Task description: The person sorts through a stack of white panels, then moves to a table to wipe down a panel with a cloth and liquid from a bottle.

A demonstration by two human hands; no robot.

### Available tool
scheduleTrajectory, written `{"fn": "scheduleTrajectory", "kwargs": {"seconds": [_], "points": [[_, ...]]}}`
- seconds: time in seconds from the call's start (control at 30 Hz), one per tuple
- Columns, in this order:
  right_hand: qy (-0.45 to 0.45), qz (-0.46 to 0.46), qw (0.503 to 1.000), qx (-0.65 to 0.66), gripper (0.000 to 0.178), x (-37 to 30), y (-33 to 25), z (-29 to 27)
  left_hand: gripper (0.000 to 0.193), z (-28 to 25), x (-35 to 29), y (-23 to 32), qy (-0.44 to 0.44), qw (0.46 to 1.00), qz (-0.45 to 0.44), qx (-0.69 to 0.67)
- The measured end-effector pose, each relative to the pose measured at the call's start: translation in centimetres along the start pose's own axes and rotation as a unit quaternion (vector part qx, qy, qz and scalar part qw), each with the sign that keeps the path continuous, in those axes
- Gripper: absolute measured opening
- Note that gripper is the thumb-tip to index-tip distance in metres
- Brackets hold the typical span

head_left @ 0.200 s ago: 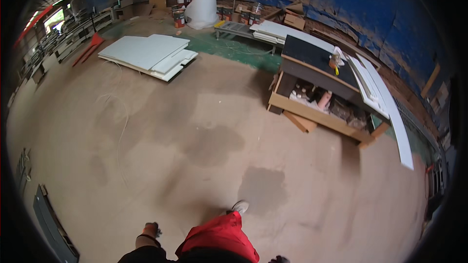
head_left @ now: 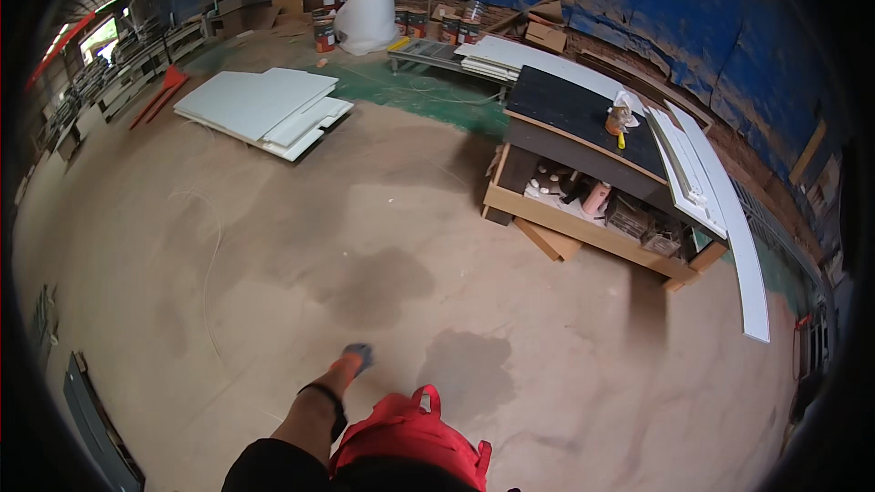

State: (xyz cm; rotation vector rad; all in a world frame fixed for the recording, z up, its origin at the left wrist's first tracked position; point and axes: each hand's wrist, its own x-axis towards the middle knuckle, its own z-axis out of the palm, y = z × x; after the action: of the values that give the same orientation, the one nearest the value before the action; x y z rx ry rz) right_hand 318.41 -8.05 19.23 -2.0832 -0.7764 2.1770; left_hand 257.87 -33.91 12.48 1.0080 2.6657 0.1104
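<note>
In the head view, your left hand [head_left: 362, 356] is hanging blurred above the floor [head_left: 273, 310]; I cannot tell either hand's grip. Red cloth [head_left: 401, 433] with loops is covering your front, near that hand. A black tabletop [head_left: 556, 114] is standing ahead, rightward.

A person's left hand [head_left: 355, 361], blurred, hangs over a stained workshop floor [head_left: 583, 374] beside red cloth [head_left: 401, 437]. Beyond, stacked white panels [head_left: 255, 102] and a black-topped workbench [head_left: 565, 114] stand before a weathered blue wall [head_left: 629, 9] and a white roll [head_left: 367, 9].
</note>
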Motion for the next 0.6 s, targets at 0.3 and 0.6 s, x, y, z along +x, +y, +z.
{"fn": "scheduleTrajectory", "kwargs": {"seconds": [0.3, 0.6], "points": [[0.085, -0.006, 0.980, 0.182, 0.032, 5.3, -12.6, -8.4, 0.030, -21.1, 29.0, 54.5, -0.266, 0.693, 0.038, -0.668], [0.091, -0.200, 0.765, -0.606, 0.041, 22.9, -42.8, -29.2, 0.040, -17.5, 41.4, 77.6, -0.388, 0.629, -0.006, -0.674]]}}
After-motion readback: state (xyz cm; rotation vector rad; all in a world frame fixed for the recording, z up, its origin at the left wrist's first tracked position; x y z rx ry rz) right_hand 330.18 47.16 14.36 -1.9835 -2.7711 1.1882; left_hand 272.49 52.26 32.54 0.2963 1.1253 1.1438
